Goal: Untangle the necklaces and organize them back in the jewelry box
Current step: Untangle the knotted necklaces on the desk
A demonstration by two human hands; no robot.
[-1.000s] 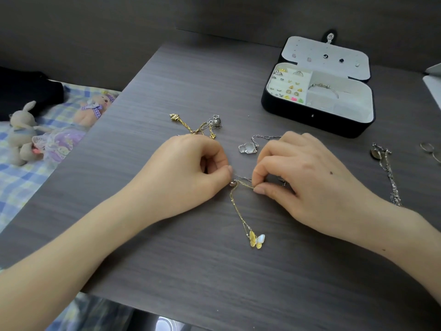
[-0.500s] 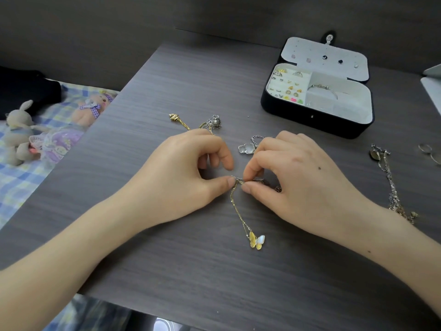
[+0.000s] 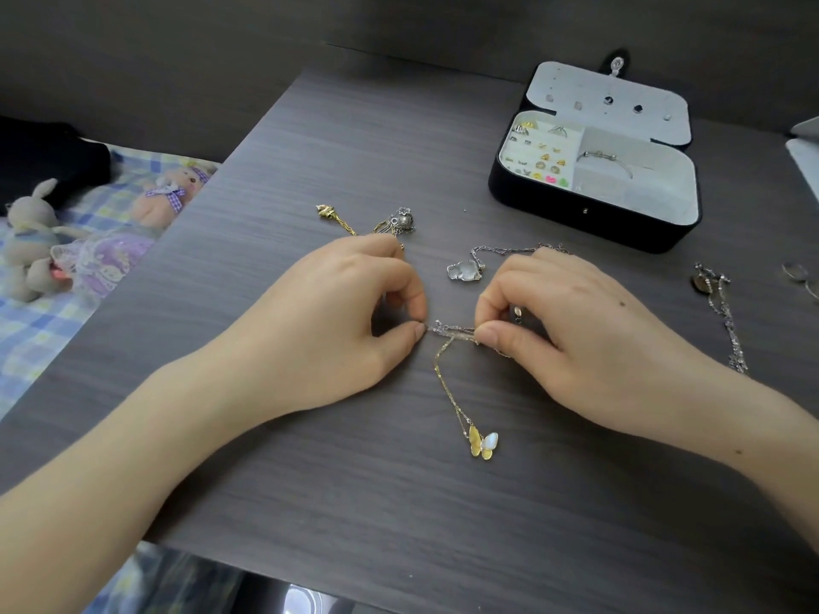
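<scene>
A knot of thin tangled chains point(image 3: 450, 330) lies mid-table between my hands. My left hand point(image 3: 337, 321) pinches its left end between thumb and forefinger. My right hand point(image 3: 571, 330) pinches the right end the same way. From the knot a gold chain runs down to a gold and white butterfly pendant point(image 3: 483, 443). A silver chain with a clear bear-shaped pendant point(image 3: 463, 270) lies just above the knot. Gold and silver charms point(image 3: 401, 220) lie beyond my left hand. The black jewelry box point(image 3: 589, 214) stands open at the back right, with earrings, rings and a bangle inside.
Another silver necklace point(image 3: 727, 321) lies at the right, with rings point(image 3: 795, 271) near the table's right edge. Plush toys point(image 3: 31, 241) sit on a checked cloth off the table's left edge. A wall runs behind the table.
My hands have drawn slightly apart, stretching the tangled chains between them. The butterfly pendant has stayed where it was.
</scene>
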